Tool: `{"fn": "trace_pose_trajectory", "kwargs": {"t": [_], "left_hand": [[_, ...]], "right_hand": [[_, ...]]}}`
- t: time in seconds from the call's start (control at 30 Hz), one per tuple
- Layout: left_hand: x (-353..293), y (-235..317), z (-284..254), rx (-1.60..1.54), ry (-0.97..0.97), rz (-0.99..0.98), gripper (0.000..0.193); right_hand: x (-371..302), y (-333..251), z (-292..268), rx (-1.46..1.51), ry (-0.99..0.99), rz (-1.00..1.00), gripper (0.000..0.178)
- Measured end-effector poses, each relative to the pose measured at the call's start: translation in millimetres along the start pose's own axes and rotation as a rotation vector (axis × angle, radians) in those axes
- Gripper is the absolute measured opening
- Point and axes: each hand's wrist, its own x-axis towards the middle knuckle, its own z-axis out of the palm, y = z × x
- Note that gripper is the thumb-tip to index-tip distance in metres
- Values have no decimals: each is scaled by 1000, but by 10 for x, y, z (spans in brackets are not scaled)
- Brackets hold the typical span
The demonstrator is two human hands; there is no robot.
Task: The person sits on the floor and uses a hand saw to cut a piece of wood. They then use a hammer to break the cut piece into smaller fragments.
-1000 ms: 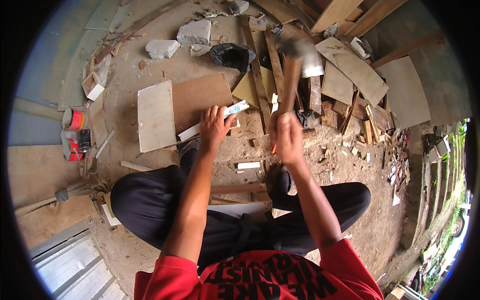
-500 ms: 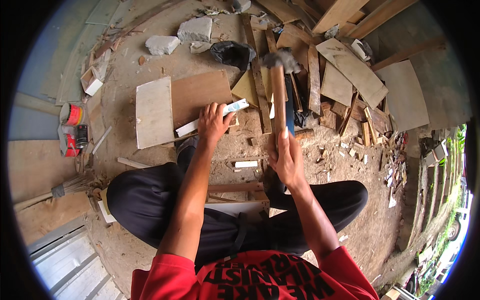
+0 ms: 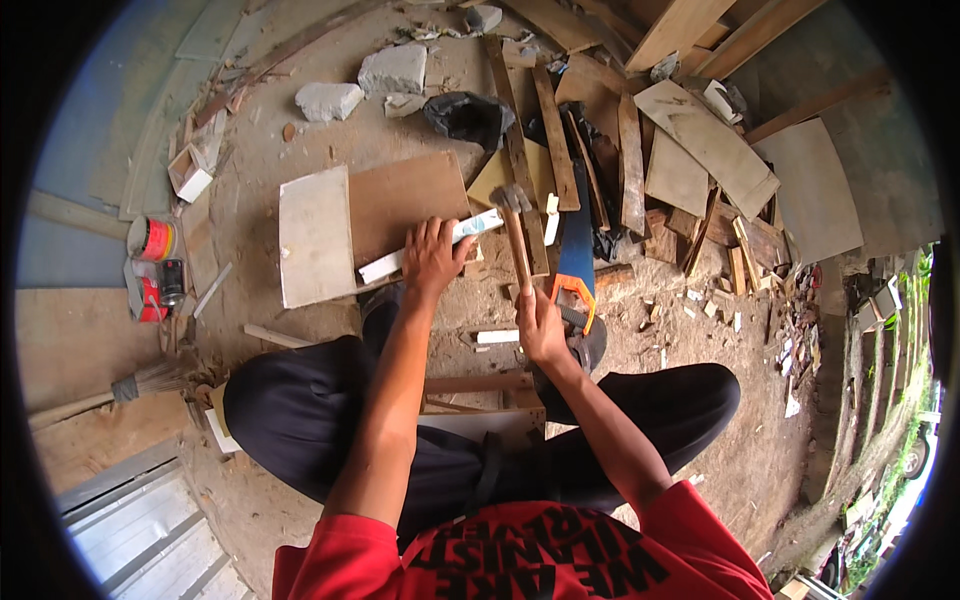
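Observation:
My left hand is closed over a white-painted wooden strip, pressing it along the near edge of a brown and white board. Wrapped round the wooden handle of a hammer is my right hand. The hammer's head is at the strip's right end; whether they touch I cannot tell. A handsaw with an orange and black handle lies just right of the hammer. Short of the board, a small white wood piece rests on the ground.
Planks and panels are heaped at the far right. Concrete chunks and a black plastic bag lie beyond the board. Cans and a broom are at the left. A wooden frame sits between my legs.
The hammer has swung down from a raised position to the strip's right end. My right hand has moved slightly left and lower, uncovering the saw. My left hand keeps its hold.

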Motion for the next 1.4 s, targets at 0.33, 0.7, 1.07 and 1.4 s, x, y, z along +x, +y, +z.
{"fn": "trace_pose_trajectory", "kwargs": {"t": [0.33, 0.7, 1.07, 1.4], "left_hand": [[26, 11, 1, -31, -42, -18, 39], [8, 75, 15, -12, -75, -42, 39], [396, -240, -203, -599, -308, -115, 44], [1008, 26, -1160, -495, -584, 93, 53]], "right_hand": [[-34, 30, -18, -96, -24, 63, 55], [-57, 144, -52, -187, 38, 12, 58], [-350, 44, -372, 457, -134, 353, 60], [-587, -580, -869, 606, -589, 536, 54]]}}
